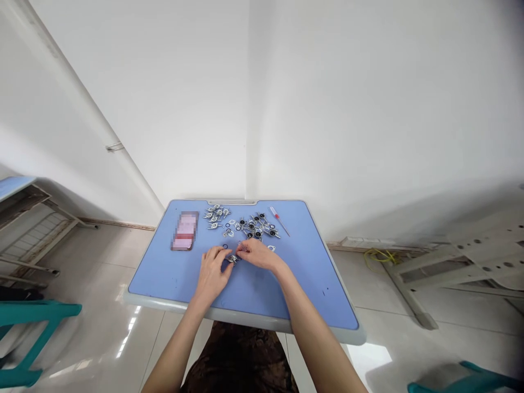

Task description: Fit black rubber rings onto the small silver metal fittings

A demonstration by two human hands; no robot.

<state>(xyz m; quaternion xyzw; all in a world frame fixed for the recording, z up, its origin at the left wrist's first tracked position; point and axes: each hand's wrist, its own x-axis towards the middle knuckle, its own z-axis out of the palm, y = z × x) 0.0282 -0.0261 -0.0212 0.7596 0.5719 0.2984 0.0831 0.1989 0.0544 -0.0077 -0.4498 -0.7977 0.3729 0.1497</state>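
Note:
On the blue desk top, a small metal part with flanges (233, 258) sits between the fingertips of my left hand (213, 268), thumb on one side and fingers on the other. My right hand (257, 253) is closed in a pinch just to the right of that part; what it pinches is too small to make out. Dark rings (225, 246) and pale flat gaskets (272, 248) lie close to my hands. Beyond them are a heap of metal parts with black round centres (256, 219) and a group of plain metal parts (214, 225).
A phone (185, 231) lies at the desk's left, its screen blurred. At the back right rests a screwdriver with a red and clear handle (275, 213). The desk (319, 284) stands against a white wall. Teal stools (45, 311) are on the floor to either side.

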